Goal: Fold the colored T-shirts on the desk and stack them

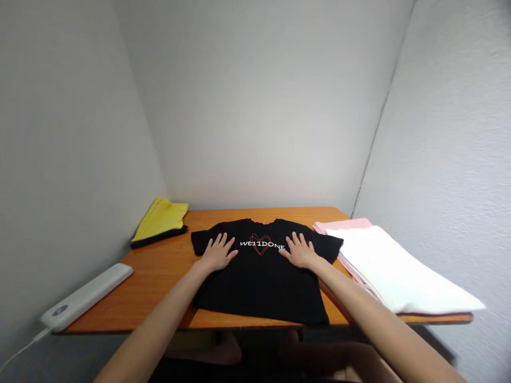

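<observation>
A black T-shirt (259, 279) with white "WE11DONE" lettering and a red heart outline lies spread flat, front up, in the middle of an orange wooden table (159, 271). My left hand (219, 252) rests palm down on the shirt's chest, left of the print, fingers spread. My right hand (299, 250) lies flat on the chest to the right of the print, fingers apart too. Neither hand holds anything.
A folded yellow garment on top of a black one (160, 223) sits at the table's back left corner. White cloths over pink ones (395, 271) are stacked along the right edge. A white power bank (85, 297) with a cable lies at the front left. Grey walls enclose three sides.
</observation>
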Demonstrator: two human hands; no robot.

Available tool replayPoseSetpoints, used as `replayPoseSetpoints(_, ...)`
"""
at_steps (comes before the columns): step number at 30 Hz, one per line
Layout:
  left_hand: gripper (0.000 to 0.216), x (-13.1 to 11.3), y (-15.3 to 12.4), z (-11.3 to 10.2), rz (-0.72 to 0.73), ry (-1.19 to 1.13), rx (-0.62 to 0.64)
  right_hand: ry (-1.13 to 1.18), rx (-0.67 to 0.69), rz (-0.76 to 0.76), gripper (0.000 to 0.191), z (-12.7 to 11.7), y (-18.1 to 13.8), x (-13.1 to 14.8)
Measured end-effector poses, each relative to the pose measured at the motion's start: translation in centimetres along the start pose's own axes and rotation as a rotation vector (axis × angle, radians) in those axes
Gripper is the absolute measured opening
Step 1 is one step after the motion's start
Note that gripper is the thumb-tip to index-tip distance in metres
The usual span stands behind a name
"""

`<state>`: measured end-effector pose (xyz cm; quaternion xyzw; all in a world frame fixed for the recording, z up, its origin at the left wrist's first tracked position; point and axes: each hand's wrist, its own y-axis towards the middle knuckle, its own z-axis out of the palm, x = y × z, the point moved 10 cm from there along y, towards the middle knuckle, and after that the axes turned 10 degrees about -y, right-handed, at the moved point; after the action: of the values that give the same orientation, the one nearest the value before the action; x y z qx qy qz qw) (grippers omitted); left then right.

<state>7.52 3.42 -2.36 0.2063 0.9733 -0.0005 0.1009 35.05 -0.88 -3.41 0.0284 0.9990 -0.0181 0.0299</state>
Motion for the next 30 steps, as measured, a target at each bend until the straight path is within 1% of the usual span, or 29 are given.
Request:
replayPoseSetpoints(1,0.066,0.5,0.1,0.8,-0.033,-0.001,0.020,0.003,0.022,0.008,0.077,0.8,0.2,-0.2)
replayPoseSetpoints(3,0.068,1.1,0.3,1.3,-0.070,-0.003,0.013,0.002,0.009,-0.003,0.078,1.3,0.7,-0.4)
replayPoseSetpoints(5,0.069,1.3,0.5,1.3,-0.082,-0.005,0.000,-0.006,-0.020,-0.013,0.079,1.2,1.1,-0.7)
replayPoseSetpoints(9,0.069,0.9,0.1,1.3,-0.109,-0.010,0.024,-0.019,-0.052,-0.033,0.079,1.1,1.2,-0.7)
replayPoseSetpoints(12,0.069,0.4,-0.9,0.6,-0.128,0.018,0.031,-0.016,-0.074,-0.065,0.079,1.0,0.6,-0.7)
replayPoseSetpoints(14,0.070,-0.1,-1.5,-0.2,-0.103,0.056,0.033,-0.021,-0.095,-0.094,0.078,0.5,0.2,-0.7)
replayPoseSetpoints(16,0.066,-1.0,-1.5,-1.5,-0.059,0.105,0.005,-0.034,-0.131,-0.132,0.075,-0.6,0.2,-0.5)
replayPoseSetpoints(18,0.057,-2.1,-0.7,-3.4,-0.007,0.119,-0.088,-0.032,-0.197,-0.159,0.068,-2.4,1.1,-0.1)
replayPoseSetpoints(20,0.047,-3.5,0.9,-5.0,0.049,0.090,-0.186,-0.007,-0.283,-0.169,0.055,-4.4,2.4,0.7)
replayPoseSetpoints(22,0.040,-4.9,3.1,-5.3,0.117,0.045,-0.221,0.014,-0.345,-0.187,0.042,-5.9,4.0,2.2)
replayPoseSetpoints(24,0.037,-6.0,5.2,-4.6,0.169,0.020,-0.212,0.012,-0.364,-0.233,0.035,-6.3,5.4,4.2)
replayPoseSetpoints(26,0.037,-6.5,6.8,-3.5,0.194,0.004,-0.215,0.001,-0.360,-0.289,0.033,-6.0,6.3,6.3)
replayPoseSetpoints(28,0.039,-6.3,7.9,-2.2,0.188,-0.005,-0.222,-0.012,-0.352,-0.326,0.034,-5.2,6.9,7.8)
replayPoseSetpoints(30,0.041,-5.6,8.4,-1.0,0.172,-0.012,-0.228,-0.013,-0.341,-0.321,0.037,-4.3,7.3,8.4)
